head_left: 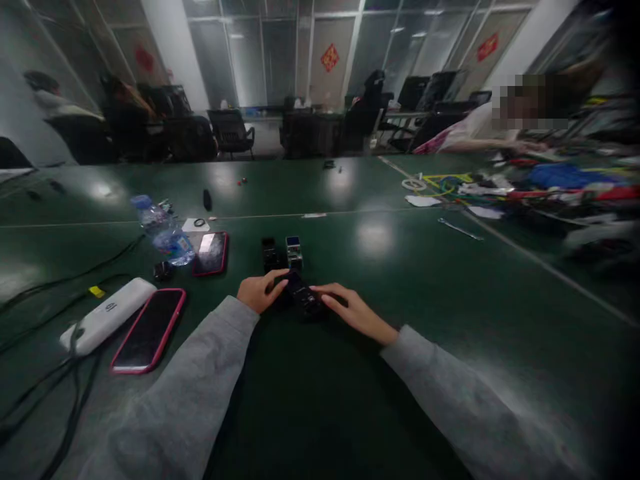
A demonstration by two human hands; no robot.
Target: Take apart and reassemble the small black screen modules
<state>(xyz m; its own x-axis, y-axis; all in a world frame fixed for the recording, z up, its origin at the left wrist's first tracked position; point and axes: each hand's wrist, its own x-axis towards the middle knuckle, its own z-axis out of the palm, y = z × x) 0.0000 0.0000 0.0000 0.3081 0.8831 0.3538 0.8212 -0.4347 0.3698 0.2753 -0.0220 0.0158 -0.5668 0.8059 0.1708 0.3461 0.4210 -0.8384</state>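
Note:
Both of my hands meet at a small black box-shaped device [303,297], tilted over the green table [450,287]. My left hand [260,291] grips its upper left end between thumb and fingers. At its right side, my right hand [353,309] pinches the edge with thumb and fingertips. Its exact kind is too dark to make out. Just beyond my hands stand a similar black device [270,253] and a small one with a pale face [294,250], side by side.
Left lie a red-edged phone [150,331], a white power bank [109,316], another phone [211,253], a plastic bottle [163,230] and black cables [75,373]. A heap of cables and cloth [550,183] covers the far right, where a person leans in. Chairs [231,130] stand behind the table.

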